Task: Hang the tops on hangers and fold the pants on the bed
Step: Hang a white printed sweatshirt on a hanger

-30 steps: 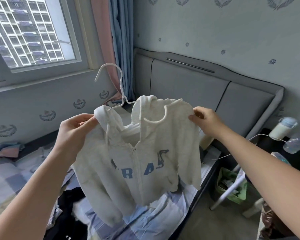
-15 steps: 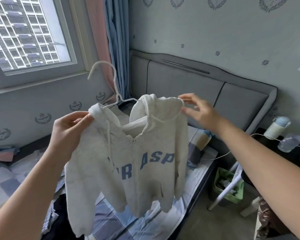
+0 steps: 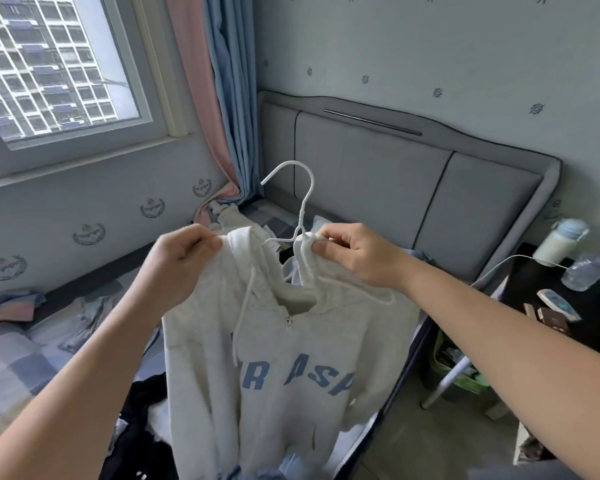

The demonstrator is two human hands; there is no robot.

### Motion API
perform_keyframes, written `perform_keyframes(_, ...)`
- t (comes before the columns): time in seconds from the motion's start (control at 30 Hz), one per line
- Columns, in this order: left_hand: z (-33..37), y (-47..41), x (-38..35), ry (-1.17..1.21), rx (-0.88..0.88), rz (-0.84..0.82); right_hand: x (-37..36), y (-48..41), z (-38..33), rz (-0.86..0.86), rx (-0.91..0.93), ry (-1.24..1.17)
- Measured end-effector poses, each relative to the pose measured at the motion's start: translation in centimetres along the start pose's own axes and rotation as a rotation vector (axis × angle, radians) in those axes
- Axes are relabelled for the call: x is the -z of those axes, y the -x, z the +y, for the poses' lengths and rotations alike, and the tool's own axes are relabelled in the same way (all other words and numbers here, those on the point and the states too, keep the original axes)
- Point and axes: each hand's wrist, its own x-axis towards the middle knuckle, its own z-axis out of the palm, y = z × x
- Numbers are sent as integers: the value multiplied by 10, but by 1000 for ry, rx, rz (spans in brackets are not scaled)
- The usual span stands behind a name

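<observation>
A pale grey zip hoodie [image 3: 277, 368] with blue letters hangs in the air in front of me on a white wire hanger [image 3: 303, 199], whose hook points up. My left hand [image 3: 179, 258] pinches the hoodie's left shoulder fabric. My right hand [image 3: 354, 252] pinches the hood edge close to the hanger's neck. The hanger's arms are mostly hidden inside the garment. Below lies the bed [image 3: 21, 362] with a checked sheet, and dark clothes [image 3: 135, 427] are heaped on it under the hoodie.
A grey padded headboard [image 3: 395, 174] stands behind. More garments [image 3: 229, 216] lie near the curtain corner, and others [image 3: 7, 306] along the window wall. To the right are a dark side table [image 3: 568, 306] with bottles and a green bin [image 3: 458, 368] on the floor.
My right hand has moved left from the hoodie's right shoulder to the hood by the hanger's neck. The hoodie and both hands sit lower in view, and the hanger hook now stands more centred.
</observation>
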Motion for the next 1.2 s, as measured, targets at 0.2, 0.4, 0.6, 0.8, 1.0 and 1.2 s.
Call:
perform_keyframes(0.2,12,-15,13,166,-97,186,-4,18,17,-18,-87,-31)
perform_keyframes(0.4,19,-13,-10,-264,-144,-211,-15,37,19,186,-18,-183)
perform_keyframes(0.6,22,-2,-58,-411,-224,-308,-9,73,30,229,-108,-157)
perform_keyframes(0.8,39,-8,-110,-206,-166,-248,17,153,50,398,-310,2)
perform_keyframes(1.0,84,0,-166,-58,-246,-383,36,250,46,670,-508,13)
perform_keyframes(1.2,144,28,-228,86,-323,-552,44,348,16,697,-787,251)
